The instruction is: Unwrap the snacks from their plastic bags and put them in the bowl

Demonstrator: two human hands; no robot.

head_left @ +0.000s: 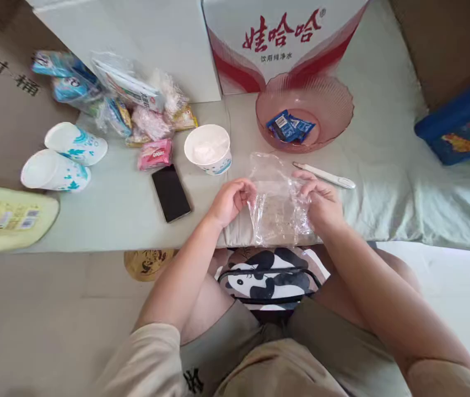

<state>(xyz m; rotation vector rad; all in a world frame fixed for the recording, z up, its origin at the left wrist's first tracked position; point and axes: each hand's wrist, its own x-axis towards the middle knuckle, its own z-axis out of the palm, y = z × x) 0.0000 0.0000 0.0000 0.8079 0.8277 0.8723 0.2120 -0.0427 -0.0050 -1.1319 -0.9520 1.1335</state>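
Between my two hands a clear plastic bag is spread out above the front edge of the cloth-covered table. My left hand pinches the bag's left edge. On the right edge, my right hand grips the film with bent fingers. Just beyond my right hand lies a white utility knife or similar slim tool. Past my left hand stands a paper bowl with something white inside. Farther back, a pink ribbed bowl holds several blue packets.
A phone and a pink packet lie to the left. Behind them are several bagged snacks. Two paper cups lie tipped at far left, near a yellow jug. Boxes line the back; a blue container is at right.
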